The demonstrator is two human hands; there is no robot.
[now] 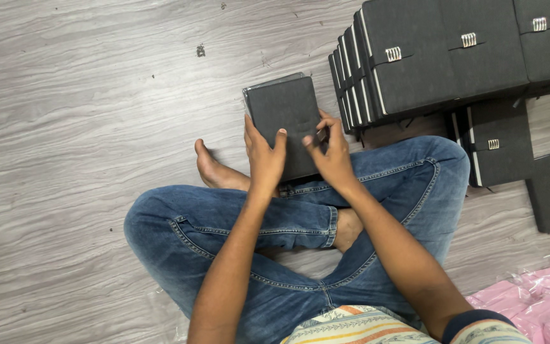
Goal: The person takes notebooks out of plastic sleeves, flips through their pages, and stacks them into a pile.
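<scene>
I grip the dark grey cloth-covered rectangular notebook [284,121] in my left hand [263,156] and right hand [332,153], its long axis pointing away from me.

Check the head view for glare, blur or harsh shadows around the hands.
Head view: even, soft light; sharp focus on both hands, left hand and right hand, holding the dark notebook; faint sheen on its clear wrap; only soft shadows on the grey floor.

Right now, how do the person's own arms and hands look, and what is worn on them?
The left hand and right hand are bare: no gloves, rings or watch visible. Both forearms are uncovered. Near the right upper arm, a short sleeve shows a dark navy cuff over pale patterned fabric.
</scene>
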